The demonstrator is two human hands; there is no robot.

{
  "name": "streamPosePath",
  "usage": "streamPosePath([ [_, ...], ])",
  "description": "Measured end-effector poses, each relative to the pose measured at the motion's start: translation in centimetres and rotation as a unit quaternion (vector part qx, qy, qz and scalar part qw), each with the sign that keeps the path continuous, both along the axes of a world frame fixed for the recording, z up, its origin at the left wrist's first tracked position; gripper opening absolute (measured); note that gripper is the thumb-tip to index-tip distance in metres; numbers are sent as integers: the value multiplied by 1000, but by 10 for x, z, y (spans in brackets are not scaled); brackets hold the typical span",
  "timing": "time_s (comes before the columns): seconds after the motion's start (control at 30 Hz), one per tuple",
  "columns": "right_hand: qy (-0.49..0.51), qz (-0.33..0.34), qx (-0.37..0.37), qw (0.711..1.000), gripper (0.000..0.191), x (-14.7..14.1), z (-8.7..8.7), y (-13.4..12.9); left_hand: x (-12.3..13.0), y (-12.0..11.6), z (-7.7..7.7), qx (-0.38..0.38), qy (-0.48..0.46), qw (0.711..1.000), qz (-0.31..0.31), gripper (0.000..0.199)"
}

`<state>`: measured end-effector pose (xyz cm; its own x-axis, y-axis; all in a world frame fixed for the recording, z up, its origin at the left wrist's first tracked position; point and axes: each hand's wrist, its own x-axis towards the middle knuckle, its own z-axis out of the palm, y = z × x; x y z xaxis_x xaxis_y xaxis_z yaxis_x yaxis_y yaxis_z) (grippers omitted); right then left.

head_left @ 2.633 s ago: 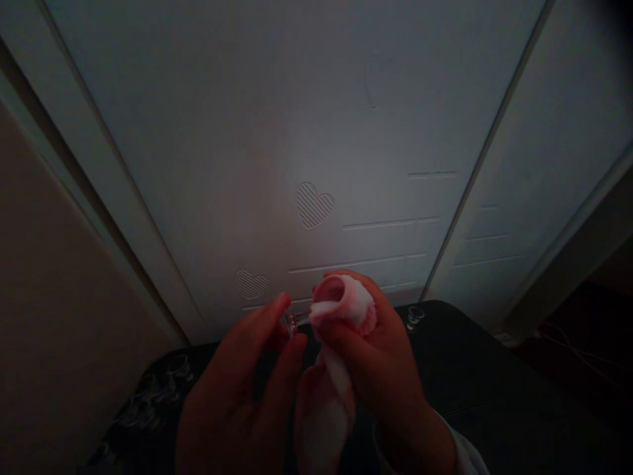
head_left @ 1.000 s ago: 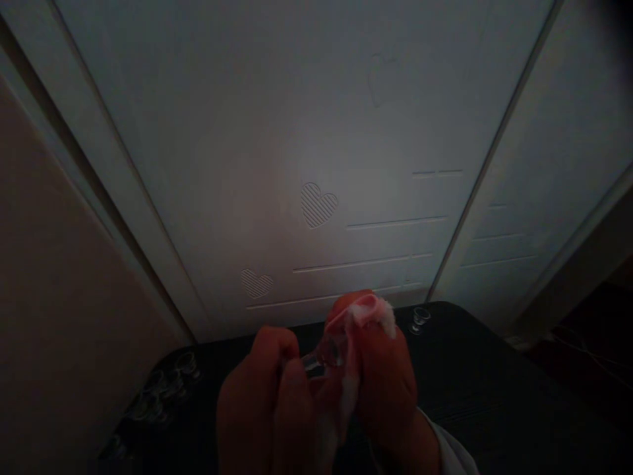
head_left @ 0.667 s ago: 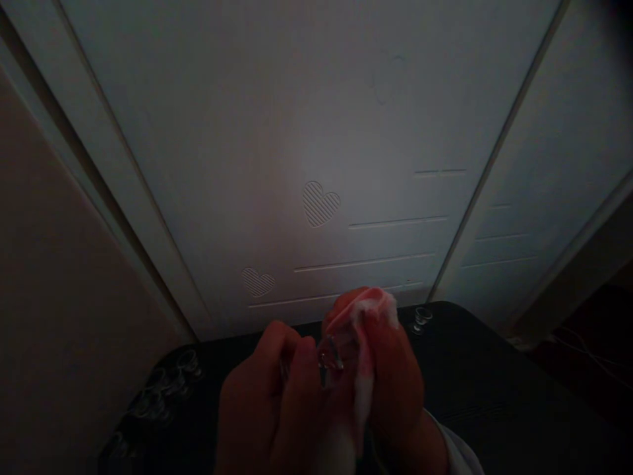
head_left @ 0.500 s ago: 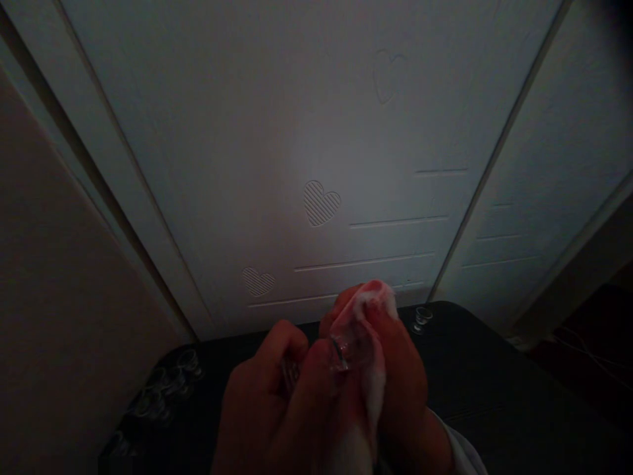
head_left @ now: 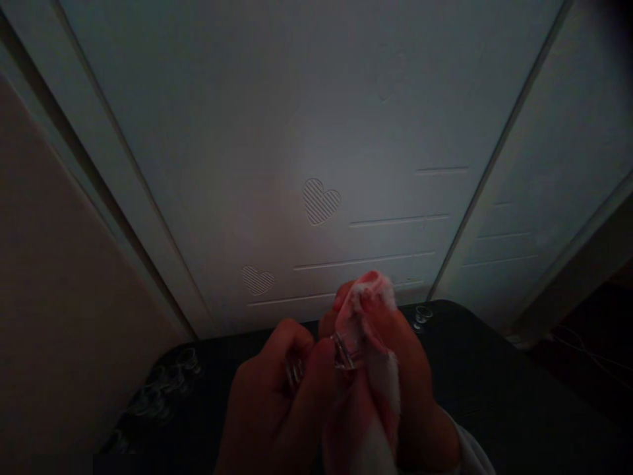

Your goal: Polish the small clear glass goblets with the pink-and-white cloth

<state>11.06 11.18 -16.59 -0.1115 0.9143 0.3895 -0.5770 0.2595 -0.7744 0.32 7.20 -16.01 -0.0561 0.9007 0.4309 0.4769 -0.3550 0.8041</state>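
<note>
A small clear glass [head_left: 346, 349] is between my two hands at the lower middle, lying on its side. My left hand [head_left: 277, 396] is closed round one end of it, thumb and forefinger pinching the glass. A pink and white cloth [head_left: 363, 409] wraps the other end and hangs down in front. Behind and through the cloth, my right hand [head_left: 408, 369] is closed on it, with most of its fingers hidden. The glass's far end is covered by the cloth.
On the dark table [head_left: 475, 369], one small footed glass [head_left: 422, 317] stands near the back right. Several similar glasses [head_left: 158, 396] are grouped at the left edge. A white panel [head_left: 316, 132] with engraved hearts rises directly behind the table. The light is dim.
My right hand and the cloth have shifted slightly up and right, and the cloth's hanging part has swung right. My left hand, still on the glass, has moved slightly right.
</note>
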Motion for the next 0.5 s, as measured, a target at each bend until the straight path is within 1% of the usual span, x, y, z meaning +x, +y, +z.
streamPosePath([
  [0.1, -18, -15, 5, 1000, 32, 2, 0, 1, 0, -1, 0, -13, -16, 1000, -9, 32],
  [0.23, -52, -59, 25, 997, 32, 3, 1, 1, 0, -4, 1, -22, -27, 999, -11, 32],
  [0.3, -60, -70, 31, 995, 33, 2, 1, 1, 0, -4, 1, -13, -20, 1000, -9, 32],
  [0.47, -57, -62, 14, 996, 39, 0, -3, 0, 0, -2, 0, 17, 1, 1000, 0, 32],
  [0.5, -67, -79, 27, 994, 42, -1, -4, 0, 0, -1, -1, 24, 6, 1000, 6, 32],
])
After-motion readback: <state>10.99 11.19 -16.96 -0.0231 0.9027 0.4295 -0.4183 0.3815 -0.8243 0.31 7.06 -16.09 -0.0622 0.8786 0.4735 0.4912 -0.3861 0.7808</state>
